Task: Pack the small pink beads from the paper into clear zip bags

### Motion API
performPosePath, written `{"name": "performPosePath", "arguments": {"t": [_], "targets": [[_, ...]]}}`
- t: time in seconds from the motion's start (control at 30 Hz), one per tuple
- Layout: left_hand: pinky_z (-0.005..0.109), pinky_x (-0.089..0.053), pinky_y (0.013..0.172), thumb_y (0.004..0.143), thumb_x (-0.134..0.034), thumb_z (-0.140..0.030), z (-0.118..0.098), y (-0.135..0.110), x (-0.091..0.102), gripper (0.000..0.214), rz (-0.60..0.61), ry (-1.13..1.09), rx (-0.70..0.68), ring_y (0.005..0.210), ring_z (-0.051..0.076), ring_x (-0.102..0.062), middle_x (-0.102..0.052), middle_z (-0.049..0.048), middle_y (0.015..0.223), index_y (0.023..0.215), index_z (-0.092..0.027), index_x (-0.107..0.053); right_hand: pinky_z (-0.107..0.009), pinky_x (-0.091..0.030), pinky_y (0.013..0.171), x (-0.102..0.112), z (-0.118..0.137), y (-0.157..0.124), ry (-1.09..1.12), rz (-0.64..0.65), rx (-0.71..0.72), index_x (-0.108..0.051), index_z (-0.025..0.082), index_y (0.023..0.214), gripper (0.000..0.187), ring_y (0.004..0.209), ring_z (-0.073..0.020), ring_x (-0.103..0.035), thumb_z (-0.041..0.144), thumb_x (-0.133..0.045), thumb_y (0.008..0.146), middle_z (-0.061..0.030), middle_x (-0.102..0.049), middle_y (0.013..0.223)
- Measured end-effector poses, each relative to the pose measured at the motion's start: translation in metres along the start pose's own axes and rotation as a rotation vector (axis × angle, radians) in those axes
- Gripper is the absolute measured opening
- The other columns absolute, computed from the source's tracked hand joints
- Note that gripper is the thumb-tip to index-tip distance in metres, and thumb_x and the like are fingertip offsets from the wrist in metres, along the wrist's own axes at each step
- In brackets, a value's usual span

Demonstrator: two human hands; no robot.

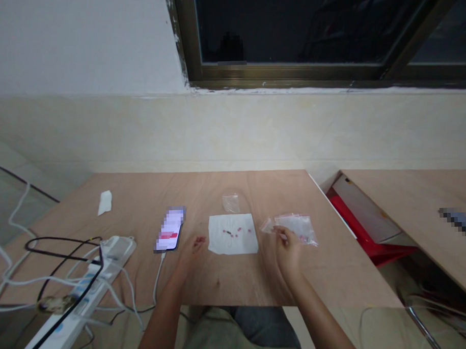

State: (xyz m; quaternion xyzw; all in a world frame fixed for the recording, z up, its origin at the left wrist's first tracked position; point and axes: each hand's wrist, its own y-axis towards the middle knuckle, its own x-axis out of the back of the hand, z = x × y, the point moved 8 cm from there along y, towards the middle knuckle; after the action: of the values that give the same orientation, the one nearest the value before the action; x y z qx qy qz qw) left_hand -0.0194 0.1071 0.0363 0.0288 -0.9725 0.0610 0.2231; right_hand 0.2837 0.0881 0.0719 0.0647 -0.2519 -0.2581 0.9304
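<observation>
A white paper sheet (232, 234) lies in the middle of the wooden table (206, 277), with several small pink and dark bits on it. My left hand (193, 248) rests on the table just left of the sheet, fingers curled, a small pink bit at its fingertips. My right hand (287, 249) pinches the near edge of a clear plastic bag (296, 227) that lies right of the sheet and holds small pink pieces. A second small clear bag (231, 202) lies beyond the sheet.
A phone (169, 230) on a white cable lies left of the sheet. A white power strip (84, 289) with tangled cables fills the left corner. A white scrap (104, 202) lies far left. A red box (357, 221) sits in the gap beside a second table (417, 209).
</observation>
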Motion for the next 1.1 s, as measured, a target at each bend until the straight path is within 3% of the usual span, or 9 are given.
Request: {"name": "performPosePath", "arguments": {"t": [0.2,0.33,0.43,0.5,0.57,0.67,0.8,0.9,1.1], "targets": [[0.033,-0.034,0.093,0.074,-0.050,-0.025,-0.089,-0.027,-0.031,0.033,0.214,0.069,-0.432,0.106,0.018,-0.046,-0.054,0.0053,0.113,0.107,-0.023,-0.052,-0.024,-0.038,0.053,-0.056,0.032,-0.024,0.630,0.509,-0.311,-0.057,0.018,0.067,0.014,0.060,-0.0135,-0.053,0.026,-0.059,0.056,-0.0013,-0.060,0.067],[0.027,-0.042,0.079,0.076,-0.048,-0.025,-0.106,-0.030,-0.038,0.018,0.293,0.066,-0.433,0.085,0.015,-0.055,-0.063,0.0045,0.088,0.084,-0.019,-0.062,-0.022,-0.034,0.047,-0.078,0.038,-0.034,0.677,0.721,-0.407,-0.057,0.017,0.071,0.018,0.055,-0.0116,-0.050,0.026,-0.060,0.055,-0.0011,-0.059,0.067],[0.024,-0.043,0.065,0.072,-0.052,-0.024,-0.097,-0.026,-0.035,0.014,0.323,0.050,-0.313,0.070,0.014,-0.057,-0.063,0.0036,0.073,0.071,-0.015,-0.063,-0.024,-0.036,0.048,-0.070,0.035,-0.028,0.562,0.582,-0.346,-0.053,0.017,0.075,0.023,0.060,-0.0140,-0.050,0.031,-0.058,0.058,-0.0031,-0.058,0.072],[0.022,-0.042,0.057,0.070,-0.055,-0.024,-0.092,-0.023,-0.032,0.013,0.327,-0.001,-0.237,0.062,0.013,-0.055,-0.060,0.0020,0.064,0.065,-0.013,-0.061,-0.027,-0.039,0.057,-0.050,0.040,-0.022,0.407,0.342,-0.199,-0.051,0.018,0.076,0.024,0.069,-0.0159,-0.049,0.033,-0.057,0.059,-0.0035,-0.055,0.077],[0.021,-0.040,0.053,0.067,-0.057,-0.025,-0.089,-0.022,-0.031,0.013,0.330,-0.081,-0.165,0.056,0.011,-0.052,-0.057,-0.0005,0.057,0.061,-0.013,-0.058,-0.029,-0.038,0.066,-0.041,0.057,-0.024,0.278,0.225,-0.020,-0.049,0.018,0.075,0.020,0.075,-0.0160,-0.048,0.032,-0.056,0.063,-0.0027,-0.053,0.078],[0.020,-0.039,0.051,0.063,-0.059,-0.025,-0.090,-0.021,-0.035,0.014,0.361,-0.194,-0.091,0.051,0.009,-0.051,-0.053,-0.0031,0.052,0.059,-0.013,-0.054,-0.027,-0.037,0.066,-0.061,0.082,-0.038,0.204,0.422,0.128,-0.050,0.018,0.070,0.014,0.070,-0.0138,-0.048,0.032,-0.050,0.071,-0.0012,-0.053,0.071],[0.020,-0.039,0.051,0.064,-0.059,-0.025,-0.091,-0.018,-0.035,0.014,0.385,-0.212,-0.087,0.051,0.009,-0.051,-0.054,-0.0038,0.052,0.059,-0.014,-0.052,-0.023,-0.035,0.057,-0.085,0.096,-0.043,0.197,0.625,0.160,-0.051,0.017,0.064,0.018,0.061,-0.0115,-0.047,0.029,-0.043,0.075,-0.0003,-0.054,0.063],[0.020,-0.038,0.049,0.068,-0.054,-0.028,-0.087,-0.012,-0.030,0.016,0.379,-0.159,-0.099,0.047,0.008,-0.050,-0.052,-0.0047,0.047,0.059,-0.014,-0.052,-0.022,-0.032,0.054,-0.092,0.096,-0.035,0.125,0.635,0.187,-0.051,0.016,0.059,0.018,0.056,-0.0107,-0.045,0.024,-0.043,0.074,0.0002,-0.052,0.057],[0.016,-0.033,0.035,0.069,-0.051,-0.030,-0.074,0.006,-0.015,0.016,0.191,-0.108,-0.101,0.036,0.005,-0.041,-0.044,-0.0083,0.044,0.062,-0.016,-0.047,-0.021,-0.030,0.049,-0.100,0.080,-0.020,-0.060,0.531,0.104,-0.047,0.017,0.054,0.011,0.051,-0.0103,-0.043,0.017,-0.045,0.064,0.0009,-0.048,0.052]]}}
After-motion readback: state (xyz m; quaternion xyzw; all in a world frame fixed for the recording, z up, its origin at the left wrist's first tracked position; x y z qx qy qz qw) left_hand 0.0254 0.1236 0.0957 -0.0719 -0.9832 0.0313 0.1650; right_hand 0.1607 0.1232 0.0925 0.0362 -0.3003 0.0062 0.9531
